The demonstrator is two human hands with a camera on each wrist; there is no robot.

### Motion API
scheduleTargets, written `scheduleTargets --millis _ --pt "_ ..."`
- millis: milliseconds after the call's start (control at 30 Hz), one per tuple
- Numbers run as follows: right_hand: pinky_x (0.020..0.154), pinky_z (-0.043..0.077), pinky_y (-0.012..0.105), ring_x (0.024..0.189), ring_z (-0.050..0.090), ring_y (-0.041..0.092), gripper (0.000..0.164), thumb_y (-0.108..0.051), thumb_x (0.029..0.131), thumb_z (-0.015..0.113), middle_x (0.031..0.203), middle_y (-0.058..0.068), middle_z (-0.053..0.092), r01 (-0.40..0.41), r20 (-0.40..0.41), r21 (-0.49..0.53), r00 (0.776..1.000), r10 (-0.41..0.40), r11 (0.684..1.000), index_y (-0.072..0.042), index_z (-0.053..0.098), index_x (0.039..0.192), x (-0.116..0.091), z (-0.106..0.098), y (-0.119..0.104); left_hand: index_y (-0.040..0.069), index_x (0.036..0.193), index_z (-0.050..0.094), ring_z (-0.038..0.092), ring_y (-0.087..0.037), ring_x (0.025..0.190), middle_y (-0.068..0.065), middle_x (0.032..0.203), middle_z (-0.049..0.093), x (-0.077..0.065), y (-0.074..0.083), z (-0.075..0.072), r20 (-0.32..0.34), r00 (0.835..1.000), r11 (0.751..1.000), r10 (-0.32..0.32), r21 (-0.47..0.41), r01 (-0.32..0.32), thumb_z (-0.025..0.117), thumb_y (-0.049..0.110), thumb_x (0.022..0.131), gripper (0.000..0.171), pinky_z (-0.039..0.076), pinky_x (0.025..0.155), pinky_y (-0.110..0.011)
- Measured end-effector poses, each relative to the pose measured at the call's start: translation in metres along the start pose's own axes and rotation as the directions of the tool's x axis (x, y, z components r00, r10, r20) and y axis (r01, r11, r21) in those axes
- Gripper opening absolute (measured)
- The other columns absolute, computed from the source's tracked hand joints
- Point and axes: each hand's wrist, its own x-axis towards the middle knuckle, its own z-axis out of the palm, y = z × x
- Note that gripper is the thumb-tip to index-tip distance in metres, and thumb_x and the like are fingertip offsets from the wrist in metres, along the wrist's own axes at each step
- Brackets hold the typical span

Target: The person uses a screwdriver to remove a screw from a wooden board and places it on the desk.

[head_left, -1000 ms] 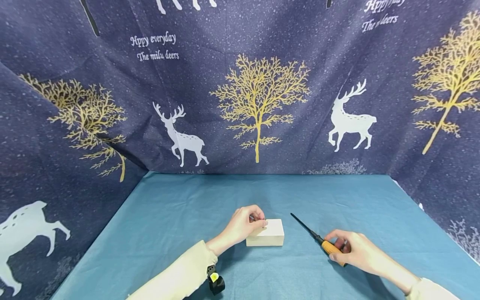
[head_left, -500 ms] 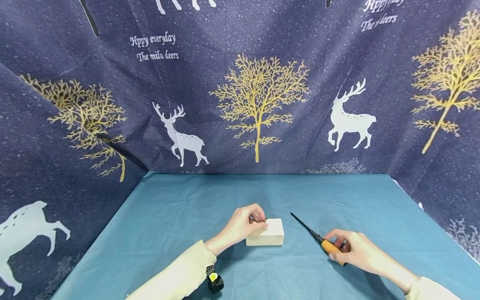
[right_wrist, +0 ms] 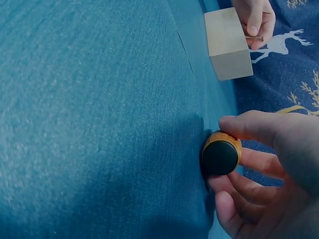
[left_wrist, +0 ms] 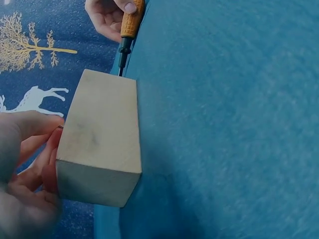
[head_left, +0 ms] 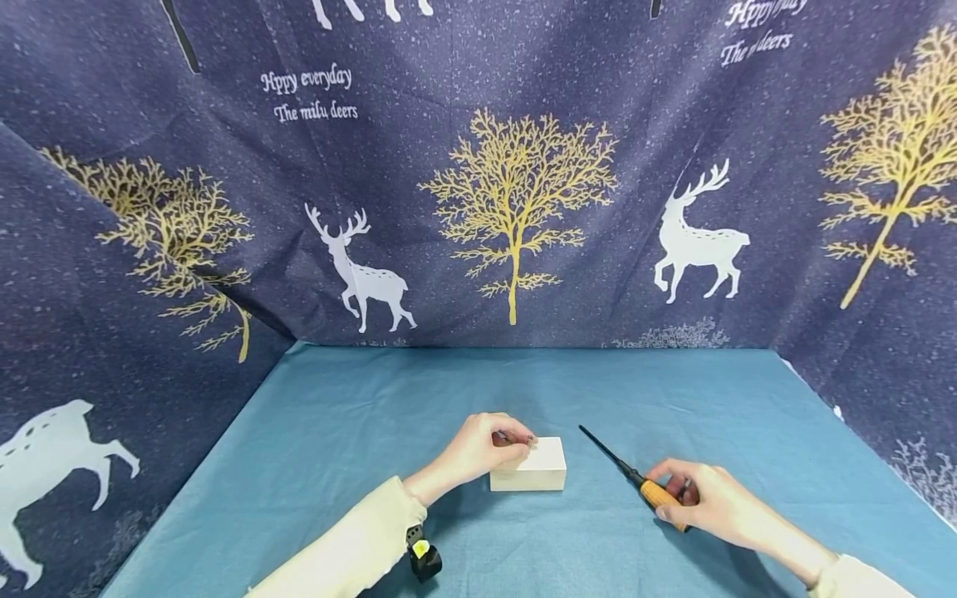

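Over the left part of a pale wooden block [head_left: 544, 455], my left hand [head_left: 478, 448] pinches a small thin screw [right_wrist: 254, 38] between thumb and fingers. The screw is mostly hidden by the fingertips in the head view. In the left wrist view those fingers lie against the block's top face. My right hand [head_left: 718, 500] holds a screwdriver [head_left: 616, 461] by its orange handle [head_left: 660, 496], fingers and thumb around it. Its dark shaft points away and to the left, its tip apart from the block on the right. The handle's dark end cap [right_wrist: 220, 158] faces the right wrist camera.
Blue cloth [head_left: 404, 390] covers the table under the block and screwdriver. Dark blue fabric [head_left: 449, 249] printed with deer and gold trees hangs behind and at the sides. A black wrist camera [head_left: 426, 561] hangs below the left cuff.
The fingers of my left hand have rolled slightly over the block, and the left wrist has dipped a little to the left. The right hand, screwdriver and block stay in place.
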Motion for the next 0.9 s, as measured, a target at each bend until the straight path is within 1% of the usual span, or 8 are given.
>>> scheduleTargets --millis 100,200,300,367,467,567,733,900 --pt "0.051 0.048 0.023 0.061 0.056 0.001 0.041 -0.027 0.088 0.073 0.086 -0.001 0.066 -0.005 0.007 0.005 1.000 0.005 1.000 -0.006 0.063 0.122 -0.0002 -0.0006 -0.0007 0.017 0.102 0.078 0.061 0.001 0.080 0.002 0.102 0.076 0.0009 0.0005 -0.0029 0.028 1.000 1.000 0.004 0.007 -0.005 0.070 0.016 0.092 0.013 0.052 0.071 -0.015" --pt "0.051 0.048 0.023 0.062 0.056 0.001 0.041 -0.028 0.088 0.073 0.086 -0.001 0.066 -0.007 0.011 0.008 1.000 0.007 1.000 -0.006 0.062 0.122 -0.0005 -0.0012 -0.0015 0.017 0.100 0.078 0.059 0.002 0.080 0.001 0.102 0.076 0.0019 0.0005 -0.0041 0.042 0.999 1.000 0.006 0.015 -0.007 0.069 0.016 0.093 0.012 0.051 0.071 -0.014" --pt "0.051 0.047 0.023 0.061 0.055 0.001 0.041 -0.028 0.088 0.073 0.087 -0.001 0.066 -0.004 0.011 0.009 1.000 0.004 1.000 -0.006 0.063 0.121 -0.0008 -0.0013 -0.0020 0.017 0.099 0.078 0.058 0.002 0.079 0.001 0.101 0.076 0.0019 0.0001 -0.0038 0.033 0.999 1.000 -0.001 0.011 0.001 0.069 0.017 0.093 0.011 0.050 0.069 -0.014" --pt "0.051 0.047 0.023 0.061 0.055 0.001 0.040 -0.028 0.088 0.073 0.087 -0.001 0.065 0.000 0.010 0.009 1.000 0.000 1.000 -0.007 0.063 0.121 -0.0009 -0.0011 -0.0021 0.017 0.098 0.078 0.058 0.002 0.079 0.001 0.099 0.076 0.0014 -0.0003 -0.0031 0.024 1.000 1.000 -0.013 -0.011 0.013 0.069 0.017 0.092 0.010 0.050 0.070 -0.014" --pt "0.051 0.047 0.022 0.060 0.055 0.001 0.039 -0.027 0.088 0.074 0.086 -0.002 0.065 0.003 0.005 0.006 1.000 -0.003 1.000 -0.008 0.063 0.121 -0.0010 -0.0006 -0.0020 0.017 0.097 0.077 0.061 0.000 0.080 0.001 0.097 0.077 0.0012 -0.0012 -0.0020 0.009 0.999 0.998 -0.030 -0.050 0.031 0.070 0.019 0.092 0.009 0.050 0.072 -0.014" --pt "0.051 0.046 0.022 0.060 0.054 0.000 0.038 -0.026 0.088 0.074 0.086 -0.003 0.065 0.012 -0.004 -0.003 1.000 -0.012 1.000 -0.009 0.063 0.120 -0.0007 -0.0002 -0.0014 0.016 0.096 0.077 0.064 -0.001 0.084 0.001 0.097 0.077 0.0014 -0.0020 -0.0013 0.001 0.999 0.997 -0.034 -0.073 0.034 0.070 0.019 0.092 0.009 0.052 0.076 -0.015" --pt "0.051 0.047 0.022 0.061 0.054 0.000 0.038 -0.027 0.088 0.074 0.085 -0.004 0.065 0.023 -0.003 -0.011 1.000 -0.023 1.000 -0.008 0.063 0.120 -0.0002 -0.0004 -0.0003 0.015 0.096 0.077 0.067 -0.003 0.084 0.000 0.097 0.077 0.0012 -0.0011 -0.0018 -0.005 1.000 0.996 -0.029 -0.088 0.028 0.070 0.019 0.092 0.009 0.054 0.076 -0.015" --pt "0.051 0.047 0.022 0.062 0.056 0.001 0.041 -0.029 0.089 0.073 0.087 -0.002 0.065 0.023 0.016 -0.006 1.000 -0.023 1.000 -0.007 0.062 0.121 0.0006 -0.0022 -0.0001 0.014 0.098 0.077 0.068 -0.006 0.085 -0.004 0.098 0.076 -0.0020 0.0007 -0.0051 -0.029 1.000 0.994 -0.011 -0.109 0.007 0.070 0.020 0.092 0.011 0.055 0.076 -0.016"
